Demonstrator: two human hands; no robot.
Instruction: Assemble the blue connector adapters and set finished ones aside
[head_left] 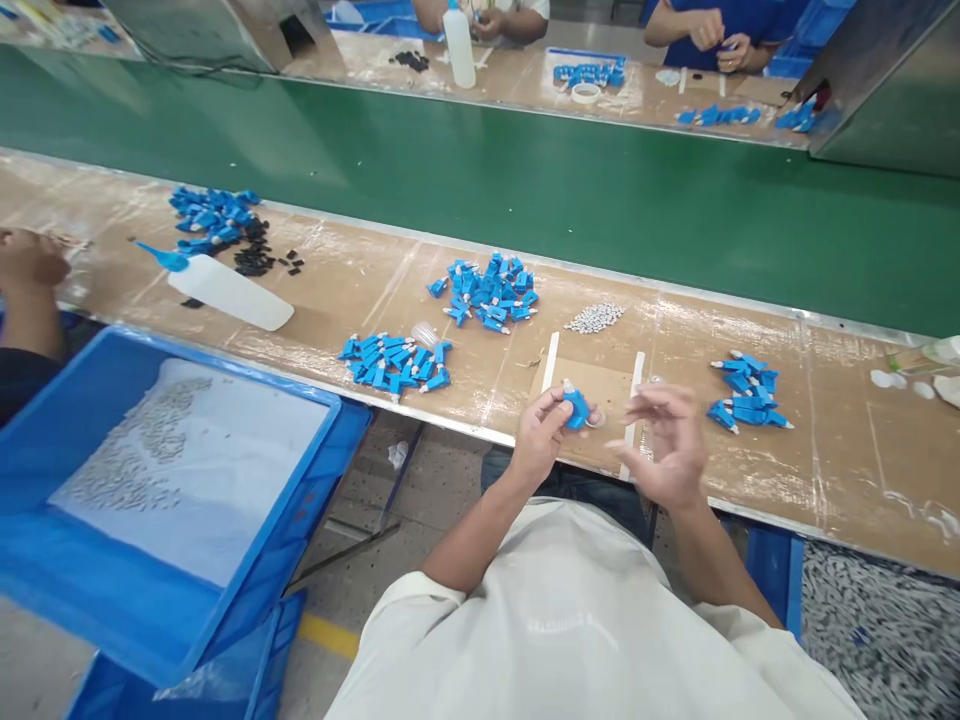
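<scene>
A small blue plastic part (576, 408) with a white tip is pinched in my left hand (541, 432), above a cardboard piece (600, 385) flanked by two white strips. To its right, my right hand (671, 445) hovers with fingers apart and nothing visible in them. Beyond the cardboard lies a pile of small grey-white pieces (596, 318). Heaps of similar blue parts lie on the bench: one behind my left hand (491, 292), one to its left (394, 364), and a smaller one (750, 392) to the right of my right hand.
A white squeeze bottle (232, 292) lies on the bench near black pieces (255, 250). At left, a blue bin (300, 430) holds small pieces on a white sheet. A green belt (487, 170) runs behind the bench. Co-workers' hands show at far left and across the belt.
</scene>
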